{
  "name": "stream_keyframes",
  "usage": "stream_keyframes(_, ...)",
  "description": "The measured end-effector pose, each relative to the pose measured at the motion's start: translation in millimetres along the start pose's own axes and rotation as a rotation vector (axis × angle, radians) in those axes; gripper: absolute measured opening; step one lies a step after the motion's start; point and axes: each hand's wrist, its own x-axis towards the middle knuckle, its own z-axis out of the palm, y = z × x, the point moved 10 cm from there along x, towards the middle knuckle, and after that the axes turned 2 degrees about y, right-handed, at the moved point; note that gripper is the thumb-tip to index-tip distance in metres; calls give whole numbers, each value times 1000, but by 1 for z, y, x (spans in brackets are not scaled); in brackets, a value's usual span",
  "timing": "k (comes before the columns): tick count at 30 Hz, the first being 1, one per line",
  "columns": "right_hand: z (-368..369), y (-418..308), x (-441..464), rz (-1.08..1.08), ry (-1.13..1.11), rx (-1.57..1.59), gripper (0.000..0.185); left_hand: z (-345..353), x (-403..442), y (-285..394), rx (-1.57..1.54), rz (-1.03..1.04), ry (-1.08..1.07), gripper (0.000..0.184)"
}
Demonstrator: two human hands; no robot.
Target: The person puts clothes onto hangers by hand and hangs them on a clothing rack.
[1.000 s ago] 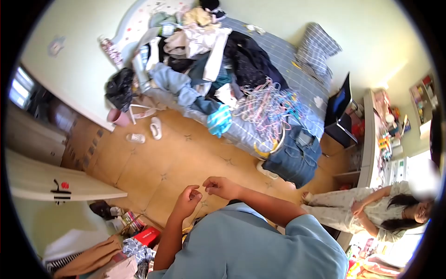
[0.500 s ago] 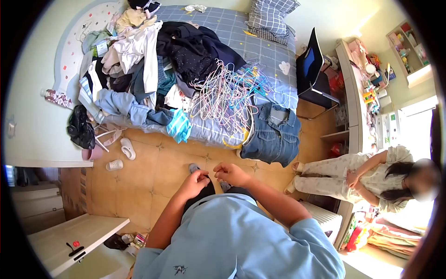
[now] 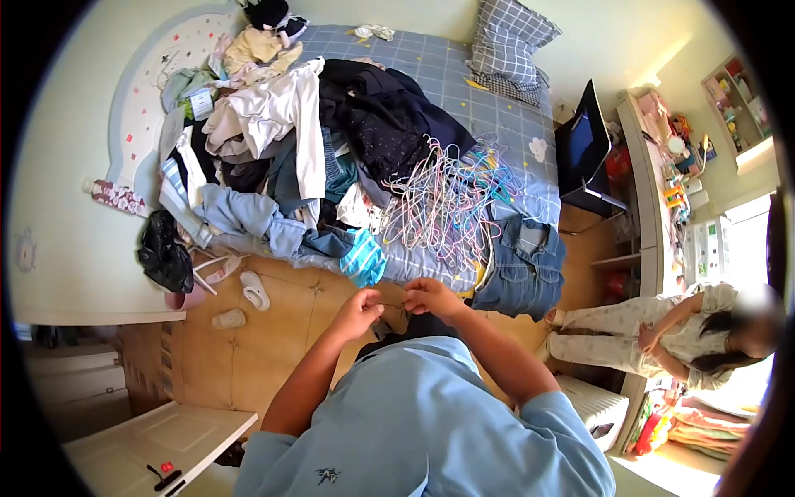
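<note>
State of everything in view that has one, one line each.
left hand: empty, fingers curled
right hand: empty, fingers curled
hangers: loose, tangled heap
white garment: unfolded, crumpled
denim garment: over bed edge
black bag: bunched up
white shoes: unworn, on floor
pillow: propped up
bystander: standing, hands together

The bare left forearm (image 3: 313, 373) and bare right forearm (image 3: 507, 358) reach forward from the body and slant in towards each other. The bare left hand (image 3: 358, 313) and bare right hand (image 3: 433, 299) hover in front of the torso, near each other but apart, fingers bent inward and facing; whether thumbs meet fingertips is too small to tell.
</note>
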Motion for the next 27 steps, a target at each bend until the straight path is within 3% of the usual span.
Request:
stream_keyframes(2,-2,-8,20,50,39,33,30,-16,15,-10,-5,24,9,50)
stream_keyframes(9,-70,-1,125,30,270,46,32,-44,68,7,-100,-50,75,50)
stream_keyframes(13,-135,9,209,59,417,-48,26,-46,123,-6,17,-126,47,48)
stream_keyframes(15,-159,7,245,-11,478,-34,35,-44,145,-15,66,-121,38,46)
stream_keyframes(17,-178,11,279,46,527,-48,38,-39,161,-23,-113,-173,31,43)
stream_keyframes(19,-205,37,333,-50,601,-189,39,-37,175,-29,-229,-218,47,41)
stream_keyframes(21,-209,22,356,-79,661,-571,34,-33,179,-35,-257,-246,32,40)
stream_keyframes(27,-210,-7,359,75,784,-592,24,-41,190,-60,-135,-401,20,41)
